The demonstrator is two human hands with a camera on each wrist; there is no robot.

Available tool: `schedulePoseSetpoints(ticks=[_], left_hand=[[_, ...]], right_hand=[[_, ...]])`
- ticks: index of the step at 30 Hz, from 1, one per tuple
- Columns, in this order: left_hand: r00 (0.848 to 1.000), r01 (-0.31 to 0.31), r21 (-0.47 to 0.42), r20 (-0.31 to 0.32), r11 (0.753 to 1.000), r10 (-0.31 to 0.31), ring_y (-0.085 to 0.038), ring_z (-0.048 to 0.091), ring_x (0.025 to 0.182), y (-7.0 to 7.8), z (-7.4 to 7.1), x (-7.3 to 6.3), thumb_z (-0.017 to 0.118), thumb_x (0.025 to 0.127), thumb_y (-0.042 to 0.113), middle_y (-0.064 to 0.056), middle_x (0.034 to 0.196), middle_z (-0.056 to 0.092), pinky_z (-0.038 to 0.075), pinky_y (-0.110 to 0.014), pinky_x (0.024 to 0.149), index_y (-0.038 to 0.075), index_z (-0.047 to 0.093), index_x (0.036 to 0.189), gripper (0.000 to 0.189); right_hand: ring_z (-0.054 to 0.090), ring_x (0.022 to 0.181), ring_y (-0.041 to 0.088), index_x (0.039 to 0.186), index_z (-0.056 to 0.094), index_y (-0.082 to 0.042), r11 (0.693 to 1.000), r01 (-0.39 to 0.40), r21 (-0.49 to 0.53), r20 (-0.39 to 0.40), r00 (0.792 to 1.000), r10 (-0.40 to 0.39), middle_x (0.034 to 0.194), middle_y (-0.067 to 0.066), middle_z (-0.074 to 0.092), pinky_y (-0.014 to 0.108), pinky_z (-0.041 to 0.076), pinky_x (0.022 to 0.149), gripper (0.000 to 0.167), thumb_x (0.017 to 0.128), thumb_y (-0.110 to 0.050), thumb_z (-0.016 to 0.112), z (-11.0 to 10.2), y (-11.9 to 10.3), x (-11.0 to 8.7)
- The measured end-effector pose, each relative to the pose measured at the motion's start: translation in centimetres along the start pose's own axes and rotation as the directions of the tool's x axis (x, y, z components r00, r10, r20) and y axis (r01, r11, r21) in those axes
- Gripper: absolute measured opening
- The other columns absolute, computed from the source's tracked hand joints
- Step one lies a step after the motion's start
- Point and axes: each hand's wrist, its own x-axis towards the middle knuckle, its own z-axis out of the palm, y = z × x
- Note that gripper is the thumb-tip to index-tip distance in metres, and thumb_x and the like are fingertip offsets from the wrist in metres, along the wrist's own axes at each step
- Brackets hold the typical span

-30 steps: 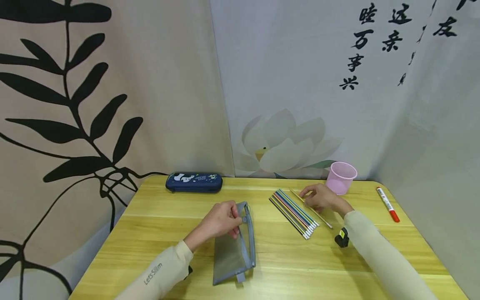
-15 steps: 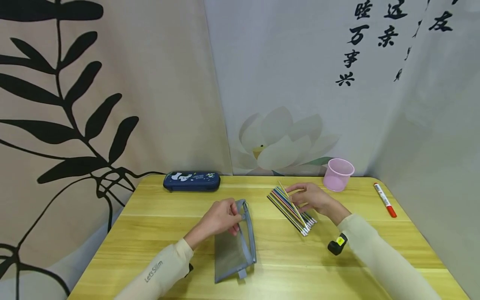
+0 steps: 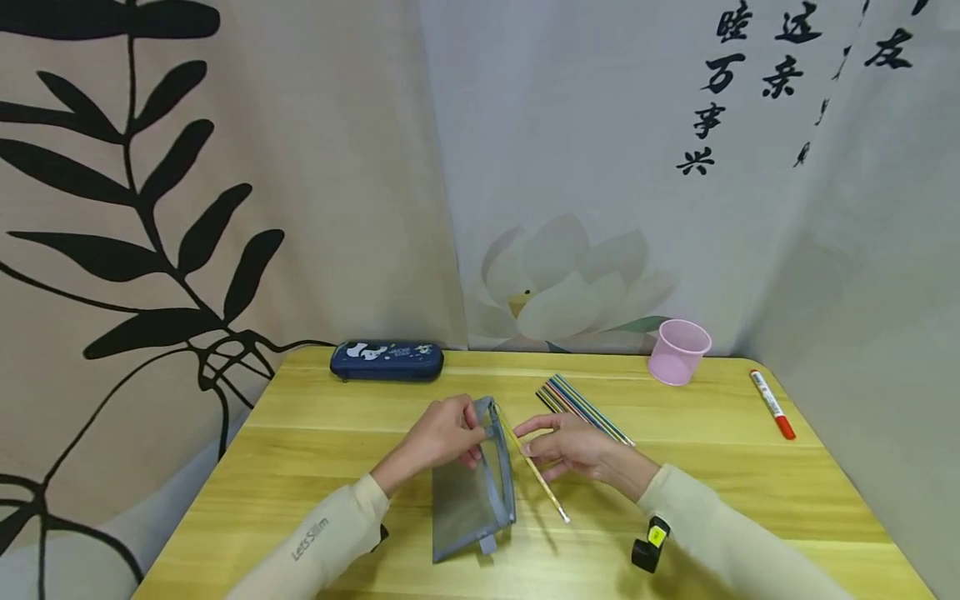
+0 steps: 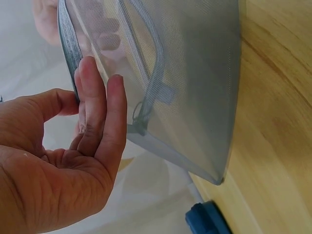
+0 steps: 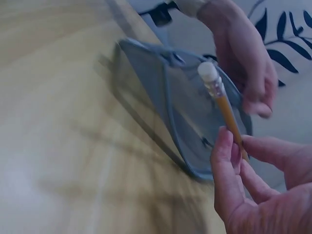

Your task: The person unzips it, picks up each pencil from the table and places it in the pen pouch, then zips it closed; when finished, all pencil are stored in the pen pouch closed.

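Left hand (image 3: 442, 433): thumb and fingers pinching rim of grey mesh pouch (image 3: 461, 510), other fingers extended along mesh; pouch mouth gaping toward right hand (image 3: 573, 450). Right hand: thumb and fingertips pinching yellow pencil (image 3: 542, 478), held tilted beside pouch mouth, white eraser end lower and nearer person; whether far tip sits inside mouth, cannot tell. Remaining pencils (image 3: 577, 404): side by side on wooden table (image 3: 615, 558), just beyond right hand, partly hidden by it. Pink cup (image 3: 678, 354): upright, near far edge

Head view high, facing forward, down; wrist views close, sharing pouch (image 4: 200, 83).
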Motion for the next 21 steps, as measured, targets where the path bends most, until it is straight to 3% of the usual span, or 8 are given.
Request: schedulePoseSetpoints(ticks=[3,9,21], left_hand=[[1.0,0.004,-0.007,0.008,1.0,-0.004,-0.025,0.075,0.056,0.1,0.3,0.1,0.068,0.093,0.005,-0.009,0.066,0.071,0.068,-0.048,0.063,0.003,0.058,0.092,0.011],[0.999,0.013,-0.023,0.033,1.0,-0.012,-0.025,0.074,0.056,0.0,0.6,0.3,0.067,0.094,0.003,-0.011,0.069,0.071,0.068,-0.047,0.062,0.002,0.058,0.093,0.01],[0.997,0.001,-0.037,0.08,0.999,0.002,-0.023,0.074,0.057,0.4,1.2,0.7,0.068,0.096,0.005,-0.01,0.071,0.072,0.068,-0.049,0.065,0.003,0.057,0.095,0.011]], right_hand=[[0.073,0.082,0.012,0.14,0.06,0.0,0.999,-0.01,0.033,0.017,1.0,0.009,0.094,0.003,0.076,0.025,0.064,0.06,0.046,0.096,-0.008,0.072,1.1,0.4,0.0],[0.077,0.106,0.025,0.143,0.058,0.001,0.995,-0.026,0.095,0.005,1.0,0.025,0.123,0.017,0.077,0.029,0.067,0.069,0.047,0.098,-0.006,0.07,2.2,0.5,1.2],[0.077,0.099,0.026,0.135,0.058,0.001,0.999,-0.004,0.053,-0.067,0.998,0.008,0.109,0.017,0.076,0.039,0.07,0.076,0.042,0.095,-0.006,0.07,3.2,0.0,2.8]])
